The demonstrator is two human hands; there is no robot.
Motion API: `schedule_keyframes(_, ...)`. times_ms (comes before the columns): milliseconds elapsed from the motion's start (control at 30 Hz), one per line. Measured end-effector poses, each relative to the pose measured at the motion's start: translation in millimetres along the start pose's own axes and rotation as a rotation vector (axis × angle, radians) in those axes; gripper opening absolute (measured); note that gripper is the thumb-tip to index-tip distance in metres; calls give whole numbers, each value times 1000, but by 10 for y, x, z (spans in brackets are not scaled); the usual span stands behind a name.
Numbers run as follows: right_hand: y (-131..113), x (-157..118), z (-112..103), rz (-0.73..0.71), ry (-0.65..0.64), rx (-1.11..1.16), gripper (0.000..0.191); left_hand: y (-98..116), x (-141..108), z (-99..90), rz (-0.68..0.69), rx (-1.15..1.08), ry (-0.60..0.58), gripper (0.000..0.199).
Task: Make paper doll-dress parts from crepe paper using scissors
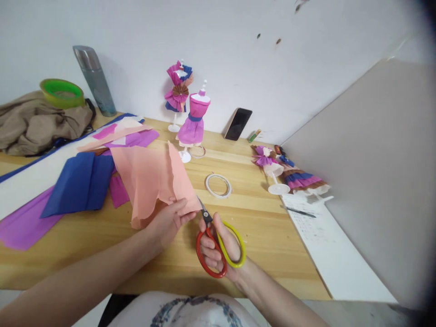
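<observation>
My left hand [172, 219] pinches the lower right part of a peach sheet of crepe paper [146, 172], whose folded flap stands up above the fingers. In my right hand [218, 250] is a pair of scissors [206, 217] with one red and one yellow handle loop. The scissor blades meet the paper's right edge near my left fingertips; the tips are partly hidden by it. Just beyond the scissors lies a roll of white tape [218, 186]. Blue crepe paper [80, 184] and other coloured sheets lie left of the peach one.
Two small dress forms in paper dresses, one pink [192, 120] and one ruffled [177, 91], stand at the back. A phone [238, 124] leans on the wall. At right are more dressed forms [272, 170] and a written sheet [327, 236] with a pen [300, 212]. A bottle [97, 84] stands back left.
</observation>
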State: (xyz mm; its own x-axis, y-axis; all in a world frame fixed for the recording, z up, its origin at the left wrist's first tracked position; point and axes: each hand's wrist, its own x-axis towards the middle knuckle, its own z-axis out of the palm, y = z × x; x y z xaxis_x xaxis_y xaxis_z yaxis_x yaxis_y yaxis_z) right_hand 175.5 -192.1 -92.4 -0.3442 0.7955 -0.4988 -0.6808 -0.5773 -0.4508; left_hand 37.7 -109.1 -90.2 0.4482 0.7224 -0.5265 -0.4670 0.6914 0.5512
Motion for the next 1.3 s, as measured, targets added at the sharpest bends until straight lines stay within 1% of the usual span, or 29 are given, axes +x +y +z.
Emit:
schedule_keyframes(67, -5, -6, -11, 19, 7, -30, 55, 10, -7, 11, -3, 1, 19, 15)
schedule_keyframes(167, -11, -14, -32, 33, 0, -76, 58, 22, -14, 18, -17, 3, 16, 13)
schedule_keyframes(333, -25, -3, -46, 56, -54, -87, 60, 15, -7, -3, -22, 26, 7, 11)
schedule_keyframes(467, -55, 37, -33, 9, -61, -82, 57, -1, -4, -33, -21, 62, -62, 14)
schedule_keyframes(533, -76, 56, -26, -11, -50, -97, 57, -2, -8, -44, -24, 86, -117, 17)
schedule_keyframes(600, -100, 70, -18, -13, -41, -116, 56, 4, -15, -49, -29, 103, -188, 20)
schedule_keyframes(667, -124, 77, -11, -5, -49, -128, 56, 16, -26, -44, -27, 111, -223, 20)
schedule_keyframes(733, -145, 79, -8, 12, -76, -136, 56, 30, -38, -32, -21, 121, -211, 18)
schedule_keyframes(833, -169, 78, -13, 45, -96, -145, 55, 41, -52, -15, -13, 132, -149, 14)
schedule_keyframes(1033, -178, 83, -12, 2, -50, -118, 53, 11, -27, -18, 3, 48, 5, 9)
schedule_keyframes(1133, -161, 100, -8, 1, -41, -93, 52, 7, -13, -24, 5, 48, 26, 10)
schedule_keyframes(1300, -114, 127, -27, -23, -40, -78, 52, 33, -25, -21, -11, 84, 23, 10)
